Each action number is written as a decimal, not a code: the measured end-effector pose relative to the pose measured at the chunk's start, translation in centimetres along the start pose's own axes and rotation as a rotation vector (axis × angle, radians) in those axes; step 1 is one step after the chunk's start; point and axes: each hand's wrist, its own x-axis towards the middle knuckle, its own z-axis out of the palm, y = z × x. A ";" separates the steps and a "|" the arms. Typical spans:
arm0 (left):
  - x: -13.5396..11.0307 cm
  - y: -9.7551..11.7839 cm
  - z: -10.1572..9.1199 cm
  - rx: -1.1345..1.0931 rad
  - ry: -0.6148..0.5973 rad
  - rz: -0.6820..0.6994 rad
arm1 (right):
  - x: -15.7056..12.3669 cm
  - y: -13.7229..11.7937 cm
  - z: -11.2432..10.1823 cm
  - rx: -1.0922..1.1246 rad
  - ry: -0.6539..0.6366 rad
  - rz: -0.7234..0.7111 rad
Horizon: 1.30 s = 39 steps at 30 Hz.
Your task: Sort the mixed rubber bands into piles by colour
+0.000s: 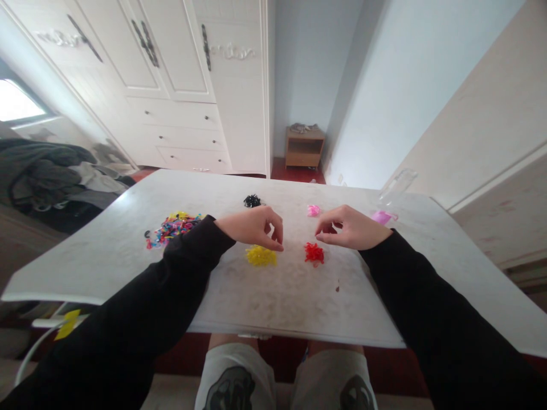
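Note:
My left hand (252,226) hovers above a small yellow pile (260,256) of tiny bands, its fingers curled in a pinch; what it pinches is too small to make out. My right hand (352,228) is just above and right of a red pile (314,253), fingers also pinched together. A black pile (252,200) and a pink pile (313,210) lie farther back. A larger mixed-colour heap (173,228) sits to the left, beside my left sleeve. All rest on a white table (277,302).
A clear plastic bottle (395,188) lies at the table's back right with a pink item (382,217) by it. White wardrobe (171,85) stands behind, a small wooden nightstand (303,147) in the corner, clothes heaped at left (47,171).

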 end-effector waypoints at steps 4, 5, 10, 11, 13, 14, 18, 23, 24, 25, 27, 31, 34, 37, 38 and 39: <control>0.0 0.1 0.0 0.005 0.051 0.071 | 0.0 -0.1 0.0 -0.005 0.002 0.008; 0.0 0.1 0.0 -0.005 0.056 0.069 | 0.0 -0.1 0.0 -0.005 0.004 0.010; -0.1 0.1 -0.1 -0.016 0.046 0.060 | 0.0 -0.2 0.0 0.004 0.006 0.015; -0.1 0.1 -0.1 -0.011 0.043 0.064 | 0.0 -0.2 0.0 0.007 0.004 0.016; 0.0 0.1 -0.1 -0.007 0.025 0.058 | 0.0 -0.3 0.0 0.009 -0.001 0.017; 0.0 0.1 0.0 -0.009 0.010 0.046 | 0.0 -0.3 0.0 0.007 -0.003 0.015; 0.0 0.0 0.0 -0.036 -0.036 0.009 | 0.0 -0.4 0.0 -0.003 -0.003 -0.001; 0.0 0.0 0.0 -0.017 -0.008 0.029 | 0.0 -0.3 0.0 -0.010 0.005 -0.006; 0.0 0.1 0.0 -0.017 -0.012 0.026 | 0.0 -0.4 0.1 -0.010 0.005 -0.007; 0.0 0.1 0.0 -0.016 -0.017 0.025 | 0.0 -0.4 0.1 -0.009 0.005 -0.009; 0.0 0.2 0.1 -0.004 -0.025 0.031 | 0.0 -0.4 0.1 -0.006 0.002 -0.011; 0.0 0.1 0.4 0.006 -0.036 0.040 | 0.1 -0.4 0.1 -0.007 -0.008 -0.015; 0.0 -0.1 0.5 -0.040 -0.059 0.030 | 0.1 -0.4 0.1 -0.009 -0.009 -0.016; -0.1 -0.1 0.6 -0.061 -0.081 0.016 | 0.1 -0.5 0.1 -0.011 -0.014 -0.018; -0.1 -0.1 0.6 -0.054 -0.087 0.013 | 0.1 -0.5 0.1 -0.013 -0.017 -0.016; -0.1 0.0 0.6 -0.045 -0.092 0.010 | 0.1 -0.5 0.1 -0.015 -0.019 -0.014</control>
